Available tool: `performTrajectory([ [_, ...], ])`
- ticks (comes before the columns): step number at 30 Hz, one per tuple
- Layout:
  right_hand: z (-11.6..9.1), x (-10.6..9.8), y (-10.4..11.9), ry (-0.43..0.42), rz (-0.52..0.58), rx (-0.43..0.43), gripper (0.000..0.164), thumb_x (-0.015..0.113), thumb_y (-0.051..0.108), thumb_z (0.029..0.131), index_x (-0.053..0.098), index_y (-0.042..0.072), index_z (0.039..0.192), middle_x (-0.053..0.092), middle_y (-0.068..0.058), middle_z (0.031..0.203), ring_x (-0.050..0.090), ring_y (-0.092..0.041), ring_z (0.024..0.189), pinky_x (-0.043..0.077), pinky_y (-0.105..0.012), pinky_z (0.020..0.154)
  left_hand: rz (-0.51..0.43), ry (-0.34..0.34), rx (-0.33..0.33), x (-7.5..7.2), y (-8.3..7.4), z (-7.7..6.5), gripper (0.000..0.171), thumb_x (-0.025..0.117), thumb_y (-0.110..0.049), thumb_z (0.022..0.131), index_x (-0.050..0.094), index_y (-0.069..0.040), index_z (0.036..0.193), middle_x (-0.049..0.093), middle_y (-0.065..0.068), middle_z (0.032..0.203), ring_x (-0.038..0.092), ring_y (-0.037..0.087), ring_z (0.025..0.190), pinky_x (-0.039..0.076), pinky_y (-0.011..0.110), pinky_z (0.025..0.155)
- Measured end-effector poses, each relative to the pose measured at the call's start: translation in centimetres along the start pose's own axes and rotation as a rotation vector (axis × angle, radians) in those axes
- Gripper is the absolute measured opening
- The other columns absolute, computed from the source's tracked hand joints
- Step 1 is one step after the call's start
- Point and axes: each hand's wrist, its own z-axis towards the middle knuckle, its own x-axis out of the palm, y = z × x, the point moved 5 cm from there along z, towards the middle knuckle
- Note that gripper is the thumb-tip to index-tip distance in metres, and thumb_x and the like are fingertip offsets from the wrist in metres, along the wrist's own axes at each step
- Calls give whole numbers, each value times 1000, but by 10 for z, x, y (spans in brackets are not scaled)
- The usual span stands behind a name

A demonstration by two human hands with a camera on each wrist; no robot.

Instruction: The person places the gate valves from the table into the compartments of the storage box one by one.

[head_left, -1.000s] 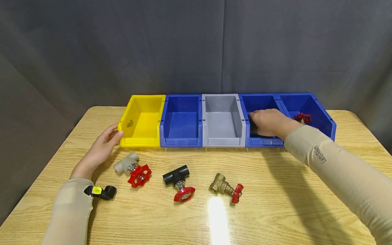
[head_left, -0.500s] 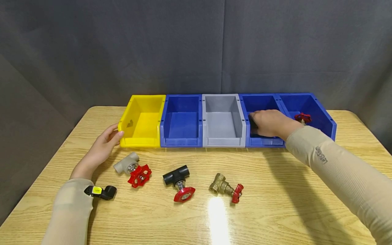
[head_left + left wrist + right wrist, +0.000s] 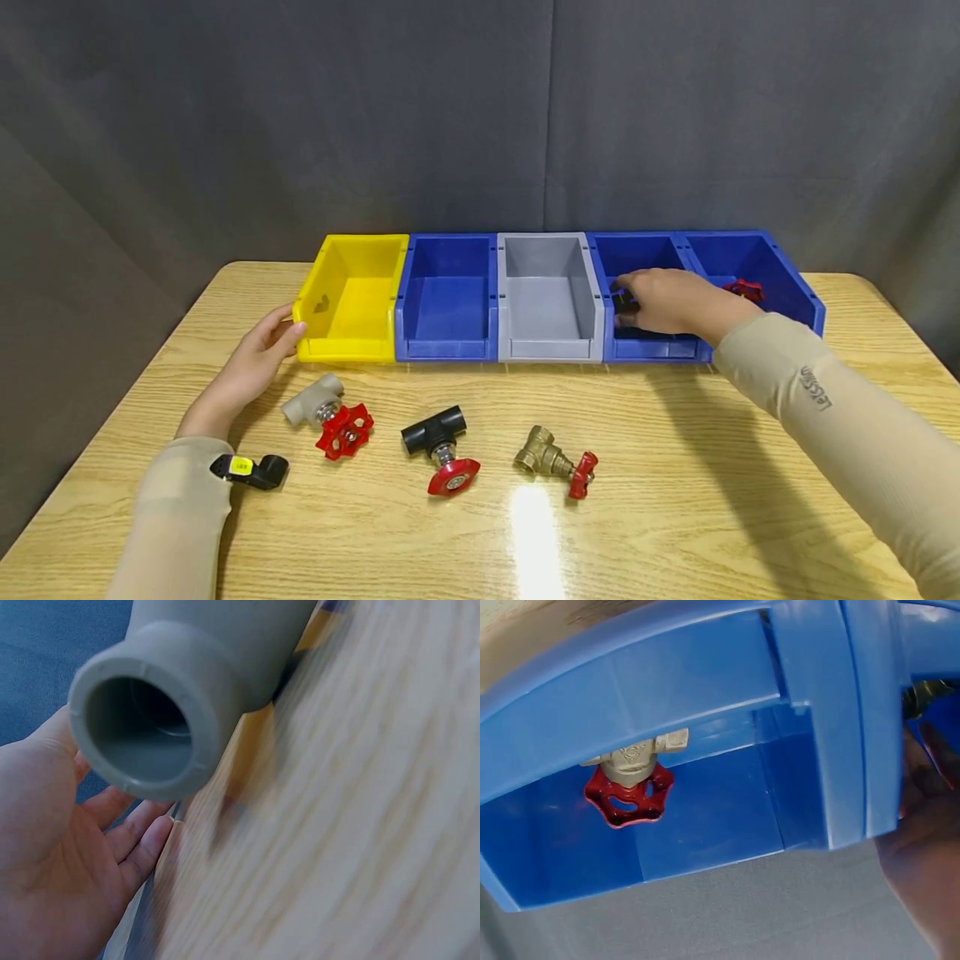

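My left hand (image 3: 257, 357) touches the front left corner of the yellow bin (image 3: 347, 348), its fingers relaxed along the outer wall. Just below it lies a grey plastic valve (image 3: 307, 402) with a red handwheel; its open pipe end looms large in the left wrist view. My right hand (image 3: 667, 298) reaches into the fourth bin (image 3: 654, 348), a blue one. Beside its fingertips a dark piece (image 3: 624, 302) shows, and in the right wrist view a brass-coloured part (image 3: 924, 696). I cannot tell whether the fingers grip it, since the bin wall hides most of them.
Between yellow and fourth bins stand a blue bin (image 3: 446, 350) and a grey bin (image 3: 550, 350). The rightmost blue bin (image 3: 787, 279) holds a valve with a red handwheel (image 3: 626, 802). A black valve (image 3: 435, 432) and a brass valve (image 3: 542, 454) lie in front on the table.
My right hand has shifted slightly to the right within the fourth bin, and more of the dark piece shows by its fingertips. The left hand stays at the yellow bin's corner.
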Motion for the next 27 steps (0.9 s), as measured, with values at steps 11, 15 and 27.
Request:
performTrajectory([
  [11,-13,-20,4,-87,25,54,48,67,32,95,61,2,131,61,-21,130,57,-42,118,45,-62,94,1,-7,-21,-1,2,-1,63,38,-40,107,20,-7,158,39,29,147,40,43,133,32,61,109],
  [15,-21,-28,4,-147,60,76,41,65,29,96,63,5,129,65,-18,123,59,-39,114,48,-60,89,-1,-8,-15,-1,2,-1,62,37,-39,107,21,-6,157,40,29,147,41,43,132,32,60,109],
  [27,-39,-35,11,-251,92,109,34,63,26,97,67,7,125,67,-15,121,63,-35,106,51,-54,80,-2,-8,-20,-1,0,-2,64,38,-40,107,20,-6,158,38,29,149,39,43,133,32,61,110],
])
